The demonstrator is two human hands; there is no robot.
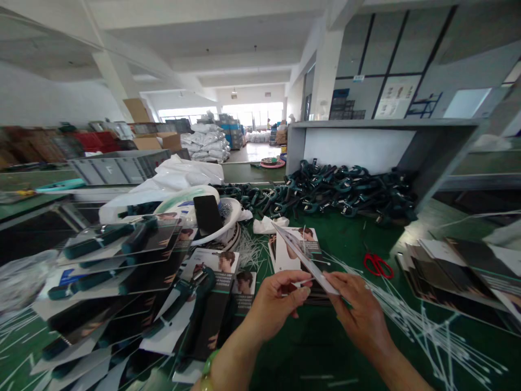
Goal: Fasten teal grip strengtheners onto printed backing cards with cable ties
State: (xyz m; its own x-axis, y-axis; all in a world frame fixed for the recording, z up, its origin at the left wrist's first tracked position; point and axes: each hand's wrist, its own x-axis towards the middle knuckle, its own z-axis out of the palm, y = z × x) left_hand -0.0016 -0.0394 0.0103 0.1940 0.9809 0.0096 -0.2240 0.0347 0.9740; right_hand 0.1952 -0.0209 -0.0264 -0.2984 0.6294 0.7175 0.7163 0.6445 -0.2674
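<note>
The green table (pixel 301 347) carries, at its far edge, a grey bin (pixel 437 152) lying on its side, with dark green hand grips (pixel 345 190) spilling from its opening. Left of the bin, a white basket (pixel 234 217) supports a black phone (pixel 207 216). Beyond the bin, the room contains stacked white sacks (pixel 207 142). Nearer than the bin, the right hand (pixel 362 307) pinches a printed card (pixel 305 258), tilted; the left hand (pixel 277 304) has bent fingers at the card's lower edge.

Cluttered green tabletop (pixel 309 353), red scissors (pixel 378 265)
</note>
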